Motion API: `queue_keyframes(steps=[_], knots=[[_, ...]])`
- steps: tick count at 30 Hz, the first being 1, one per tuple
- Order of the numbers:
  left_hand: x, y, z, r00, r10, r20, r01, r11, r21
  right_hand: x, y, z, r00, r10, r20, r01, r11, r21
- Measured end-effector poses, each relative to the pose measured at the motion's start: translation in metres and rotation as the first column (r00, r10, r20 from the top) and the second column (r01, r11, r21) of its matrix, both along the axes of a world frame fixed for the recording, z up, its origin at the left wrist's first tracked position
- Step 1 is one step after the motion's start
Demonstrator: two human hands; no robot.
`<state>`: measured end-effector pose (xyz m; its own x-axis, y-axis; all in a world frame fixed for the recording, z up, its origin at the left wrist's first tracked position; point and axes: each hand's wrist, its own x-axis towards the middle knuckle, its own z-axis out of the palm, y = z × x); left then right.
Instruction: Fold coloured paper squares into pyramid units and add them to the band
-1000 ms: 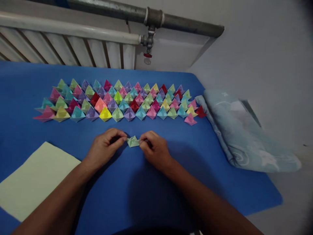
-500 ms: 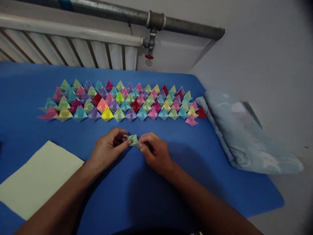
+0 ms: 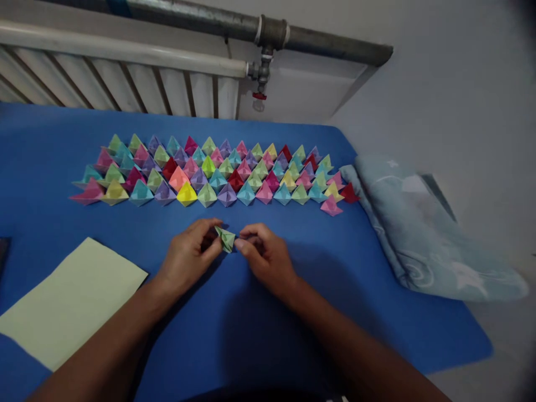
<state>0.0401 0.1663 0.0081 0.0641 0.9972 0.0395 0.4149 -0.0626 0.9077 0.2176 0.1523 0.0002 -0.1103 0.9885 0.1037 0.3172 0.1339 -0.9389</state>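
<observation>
A small pale green folded paper piece point(image 3: 226, 239), with pointed corners and creased flaps, is held just above the blue surface. My left hand point(image 3: 188, 251) pinches its left side between thumb and fingers. Close by its right corner is my right hand point(image 3: 268, 254), thumb and index finger curled and slightly apart; the paper does not appear to be between them. Beyond both hands stand rows of folded paper boats point(image 3: 207, 195) in green, pink, blue, purple, yellow and red. One pink boat point(image 3: 331, 206) sits in front of the rows at their right end.
Pale green paper sheets point(image 3: 79, 301) lie at the left on the blue tabletop point(image 3: 188, 346). A dark object point(image 3: 3, 251) shows at the left edge. On the right rests a folded light blue cloth point(image 3: 402, 223). Behind are a white radiator point(image 3: 125, 53) and a metal pipe point(image 3: 326, 47).
The folded paper has turned and tilted in my left hand. My right hand's fingertips have come off its right corner and parted a little. The view has shifted slightly.
</observation>
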Motion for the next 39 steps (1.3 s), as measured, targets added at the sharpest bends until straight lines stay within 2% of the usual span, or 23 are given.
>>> queue_keyframes(steps=[8, 17, 23, 26, 29, 32, 35, 39], knots=[[0.003, -0.006, -0.004, 0.988, -0.145, -0.056, 0.149, 0.986, 0.076, -0.004, 0.006, -0.007, 0.990, 0.033, 0.139, -0.037, 0.999, 0.021], [0.006, -0.009, -0.005, 0.987, -0.136, -0.090, 0.141, 0.988, 0.054, -0.004, 0.007, -0.002, 0.954, 0.063, 0.293, -0.076, 0.996, 0.034], [0.008, -0.009, -0.006, 0.973, -0.144, -0.182, 0.161, 0.984, 0.079, -0.007, 0.007, 0.000, 0.896, 0.123, 0.426, -0.145, 0.989, 0.019], [0.008, -0.008, -0.004, 0.958, -0.167, -0.234, 0.195, 0.975, 0.105, -0.008, 0.009, 0.000, 0.902, 0.131, 0.412, -0.135, 0.991, -0.019], [0.007, -0.007, -0.001, 0.953, -0.123, -0.275, 0.160, 0.980, 0.115, -0.004, 0.008, 0.000, 0.952, 0.071, 0.299, -0.066, 0.997, -0.027], [0.006, -0.007, 0.000, 0.955, -0.018, -0.298, 0.051, 0.993, 0.103, -0.001, 0.001, 0.000, 0.972, 0.004, 0.235, -0.014, 0.999, 0.038], [0.006, -0.008, 0.001, 0.962, 0.038, -0.269, -0.018, 0.997, 0.075, 0.000, -0.006, -0.002, 0.960, 0.035, 0.278, -0.073, 0.989, 0.130], [0.005, -0.008, 0.003, 0.968, 0.022, -0.249, -0.004, 0.997, 0.072, 0.001, -0.004, -0.004, 0.937, 0.056, 0.345, -0.117, 0.980, 0.161]])
